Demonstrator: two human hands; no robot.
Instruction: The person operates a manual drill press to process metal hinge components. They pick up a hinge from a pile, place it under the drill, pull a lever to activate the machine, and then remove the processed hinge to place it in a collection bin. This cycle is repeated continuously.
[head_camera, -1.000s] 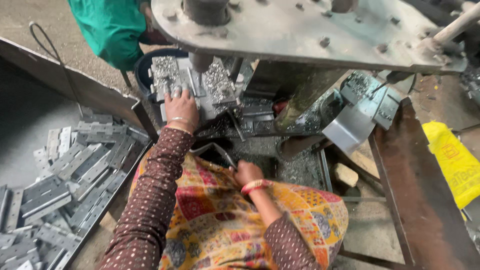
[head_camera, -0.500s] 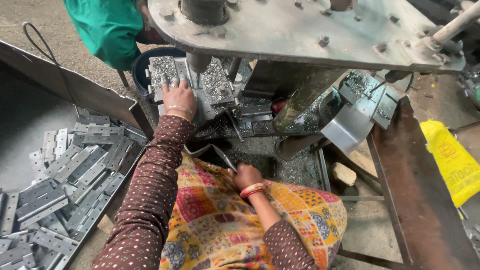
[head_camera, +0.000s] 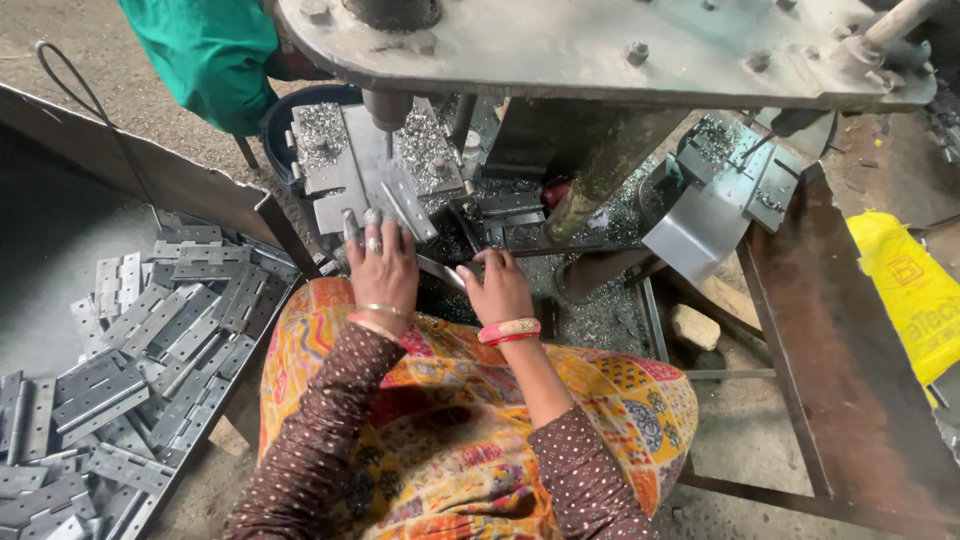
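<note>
- Since the earlier frames, your left hand (head_camera: 382, 268) has drawn back from the far side of the drill plate (head_camera: 345, 165) to its near edge; your right hand (head_camera: 500, 290) has risen from your lap to the bench (head_camera: 520, 235) edge.
- Left hand lies flat, fingers spread on the plate, gripping nothing.
- Right hand: loosely curled beside a thin metal strip (head_camera: 440, 270); cannot tell if it pinches it.
- Hinge plate (head_camera: 405, 210) lies just beyond your left fingertips, under the drill bit (head_camera: 388, 140).
- Judged stiff, thin, light steel; swarf-dusted, likely slick, edges sharp. Take it by the long flat sides.
- Loose hinges (head_camera: 150, 340) are heaped left of your left elbow.
</note>
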